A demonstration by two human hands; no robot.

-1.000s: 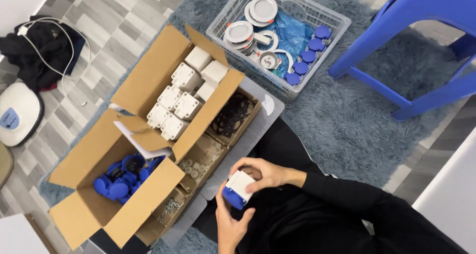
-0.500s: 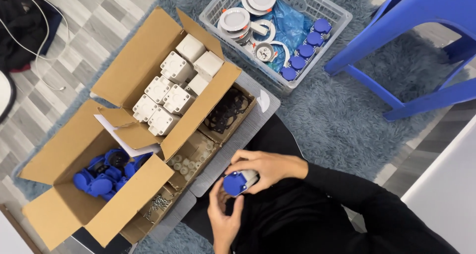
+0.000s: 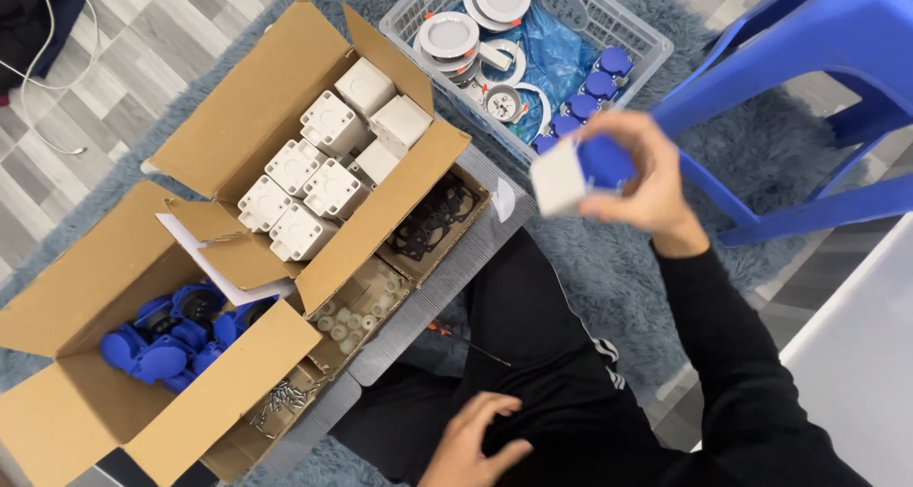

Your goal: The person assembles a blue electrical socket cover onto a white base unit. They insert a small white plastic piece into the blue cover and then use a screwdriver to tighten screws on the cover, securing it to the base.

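Pinched in the right hand (image 3: 647, 178), a white-and-blue socket part (image 3: 578, 171) hangs blurred in the air, just short of the basket (image 3: 639, 38); the grip is pressed around its blue end. Nearest the camera, the left hand (image 3: 471, 441) rests spread and empty on the dark trouser leg. To the left stands a cardboard box of blue caps (image 3: 171, 340), with small trays of screws (image 3: 285, 401) and pale plugs (image 3: 357, 306) beside it. Beyond that, a second cardboard box holds white housings (image 3: 323, 168). Farthest off, the basket carries round white lamps (image 3: 449, 35) and more blue caps, next to a blue plastic stool (image 3: 808, 68) on the grey rug (image 3: 590, 278).
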